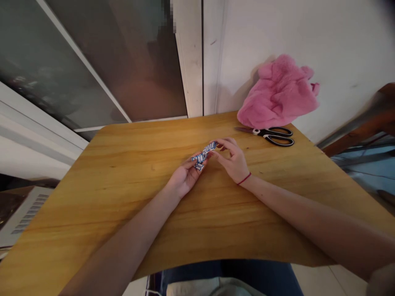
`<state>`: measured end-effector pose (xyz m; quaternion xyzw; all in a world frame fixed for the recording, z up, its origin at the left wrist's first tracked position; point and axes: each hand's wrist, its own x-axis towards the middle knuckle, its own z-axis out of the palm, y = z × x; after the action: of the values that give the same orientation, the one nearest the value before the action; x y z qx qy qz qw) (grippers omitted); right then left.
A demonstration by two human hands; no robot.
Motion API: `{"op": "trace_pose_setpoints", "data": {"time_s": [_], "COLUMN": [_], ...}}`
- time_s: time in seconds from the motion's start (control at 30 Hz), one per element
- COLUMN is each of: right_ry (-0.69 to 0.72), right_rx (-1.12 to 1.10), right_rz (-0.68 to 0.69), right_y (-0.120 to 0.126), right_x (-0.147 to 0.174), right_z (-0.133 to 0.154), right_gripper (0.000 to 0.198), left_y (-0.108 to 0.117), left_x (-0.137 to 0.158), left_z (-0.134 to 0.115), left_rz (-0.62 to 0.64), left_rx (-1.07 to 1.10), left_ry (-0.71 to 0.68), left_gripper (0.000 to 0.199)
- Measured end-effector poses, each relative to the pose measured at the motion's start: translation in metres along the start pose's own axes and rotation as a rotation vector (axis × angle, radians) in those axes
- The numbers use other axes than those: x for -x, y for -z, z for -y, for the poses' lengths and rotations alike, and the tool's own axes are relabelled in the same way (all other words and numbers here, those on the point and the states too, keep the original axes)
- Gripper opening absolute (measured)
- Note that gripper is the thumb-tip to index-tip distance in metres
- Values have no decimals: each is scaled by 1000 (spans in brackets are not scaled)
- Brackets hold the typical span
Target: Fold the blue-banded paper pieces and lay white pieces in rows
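A small blue-and-white striped strip (199,158), folded or bunched in its middle, is held up over the middle of the wooden table. My left hand (184,176) pinches its lower left part between thumb and fingers, palm turned up. At the strip's upper right end, my right hand (231,158) has its thumb and fingertips closed on the edge, and a thin red cord circles that wrist. What the strip is made of is too small to make out, and my fingers hide parts of it.
Scissors with black-and-white handles (273,135) lie at the back right of the wooden table (148,164). Behind them a pink plush cloth (280,92) rests against the white wall. A printed cardboard box (29,213) stands beyond the left edge. Glass-panelled doors rise behind the table.
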<state>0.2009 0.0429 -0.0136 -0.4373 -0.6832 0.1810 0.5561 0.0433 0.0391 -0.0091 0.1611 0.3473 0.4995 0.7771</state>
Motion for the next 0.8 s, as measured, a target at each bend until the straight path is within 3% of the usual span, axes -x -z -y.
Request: {"op": "trace_pose_setpoints", "data": {"time_s": [0.57, 0.8], "right_ry": [-115, -127], "right_rx": [-125, -221], "right_rz": [-68, 30], "right_y": [-2, -5], "right_x": [0, 3], "right_z": [-5, -9], "right_gripper": [28, 32], "left_y": [5, 4], "left_x": [-3, -3], "left_z": [2, 1], "left_rz": [23, 13], "left_rx": [-25, -8], "left_ry": [5, -30], "left_gripper": [37, 47]}}
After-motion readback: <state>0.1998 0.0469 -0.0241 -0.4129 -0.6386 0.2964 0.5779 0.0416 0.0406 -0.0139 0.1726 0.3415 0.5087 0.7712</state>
